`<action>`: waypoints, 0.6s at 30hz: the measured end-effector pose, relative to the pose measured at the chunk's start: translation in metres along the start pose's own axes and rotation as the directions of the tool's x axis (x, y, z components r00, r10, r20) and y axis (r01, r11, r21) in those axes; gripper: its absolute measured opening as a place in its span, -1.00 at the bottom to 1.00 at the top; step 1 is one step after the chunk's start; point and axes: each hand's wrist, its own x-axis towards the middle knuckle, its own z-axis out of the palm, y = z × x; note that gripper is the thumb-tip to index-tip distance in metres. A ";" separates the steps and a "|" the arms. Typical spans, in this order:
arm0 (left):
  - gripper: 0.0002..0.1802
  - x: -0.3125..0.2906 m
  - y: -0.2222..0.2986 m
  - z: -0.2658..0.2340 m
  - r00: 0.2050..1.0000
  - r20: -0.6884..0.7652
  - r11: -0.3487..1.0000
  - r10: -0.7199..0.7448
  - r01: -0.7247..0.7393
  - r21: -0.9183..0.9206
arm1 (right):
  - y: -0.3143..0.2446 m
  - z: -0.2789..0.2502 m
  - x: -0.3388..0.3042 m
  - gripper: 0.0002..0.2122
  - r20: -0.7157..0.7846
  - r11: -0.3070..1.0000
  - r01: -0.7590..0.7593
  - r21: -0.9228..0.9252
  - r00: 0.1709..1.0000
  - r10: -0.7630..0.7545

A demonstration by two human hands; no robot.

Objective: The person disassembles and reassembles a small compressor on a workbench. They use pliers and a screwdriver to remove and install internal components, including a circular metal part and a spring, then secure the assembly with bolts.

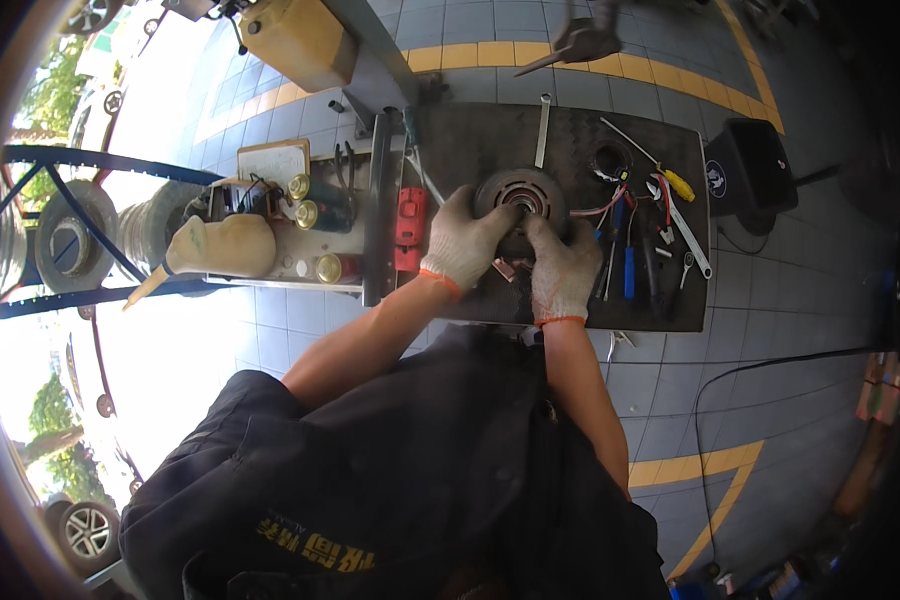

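On the dark mat of the workbench (450, 130) lies a round dark metal pulley (498, 192) with slots around its face and a ringed hole at its centre. Wearing a pale knit glove with an orange cuff, my left hand (463, 240) grips the pulley's near left side, thumb at the central hole. My gloved right hand (564, 268) holds its near right side, and that thumb also presses by the hole. Both hands' fingers curl around the rim and are partly hidden. A small copper-coloured piece (506, 270) shows between the hands.
Right of the pulley lie a yellow-handled screwdriver (678, 185), a long wrench (692, 235), a blue-handled tool (629, 272) and a black ring (610, 160). A red tool (410, 225) lies left, beside cans (322, 215) and a beige funnel-like container (225, 245). A black bin-like object (755, 165) stands right of the bench.
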 end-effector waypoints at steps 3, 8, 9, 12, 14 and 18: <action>-0.37 -0.005 -0.007 0.002 0.998 -0.047 0.998 0.049 -0.048 0.027 | 0.000 -0.001 -0.003 -0.53 -0.008 0.983 0.101 -0.153 0.995 -0.103; -0.42 -0.009 -0.009 0.003 0.996 -0.063 0.992 0.061 -0.068 -0.109 | 0.008 -0.002 -0.001 -0.54 0.034 0.947 0.213 -0.242 0.977 -0.211; -0.43 -0.009 -0.008 0.002 0.997 -0.062 0.990 0.052 -0.060 -0.129 | 0.010 -0.002 0.001 -0.54 0.037 0.954 0.197 -0.226 0.980 -0.193; -0.44 -0.007 0.001 0.000 0.993 -0.075 0.991 0.094 -0.100 -0.088 | 0.012 -0.002 0.009 -0.53 0.051 0.965 0.182 -0.188 0.983 -0.176; -0.43 -0.005 0.006 -0.001 0.999 -0.042 0.998 0.020 -0.022 -0.066 | 0.009 -0.002 0.013 -0.52 0.072 0.975 0.116 -0.189 0.992 -0.104; -0.37 -0.001 0.003 -0.016 0.994 0.093 0.994 -0.049 0.058 -0.095 | -0.012 -0.006 0.018 -0.52 0.161 0.969 -0.036 -0.245 0.984 0.077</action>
